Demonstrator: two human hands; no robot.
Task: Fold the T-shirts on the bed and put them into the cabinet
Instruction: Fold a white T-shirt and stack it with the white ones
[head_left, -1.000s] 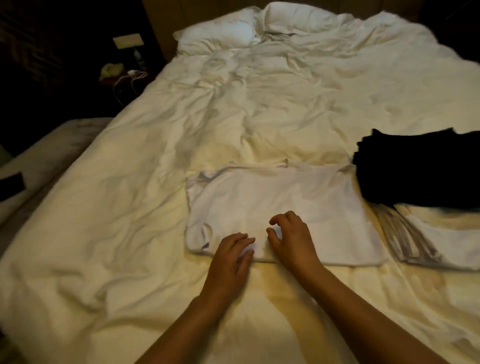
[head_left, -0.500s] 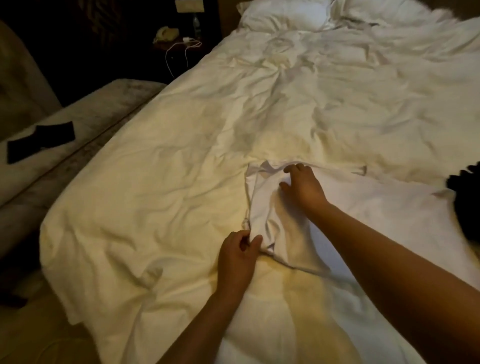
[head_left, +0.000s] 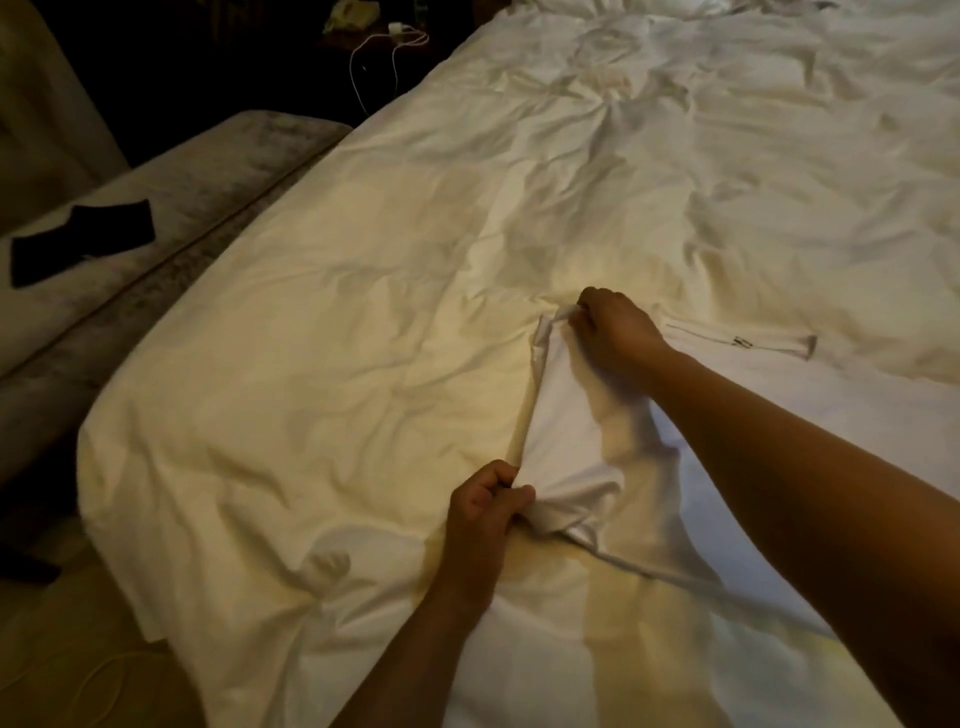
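Dim yellowish light falls over a wide bed covered in a crumpled white duvet. On its near right part lies a white cotton T-shirt, partly folded. The left hand has its grip curled tight round the shirt's near left corner, bunching the cloth. The right hand pinches the far left corner, its forearm crossing above the shirt. Between the two hands the shirt's left edge runs taut. Left of the bed stands a grey upholstered bench bearing a flat black cloth.
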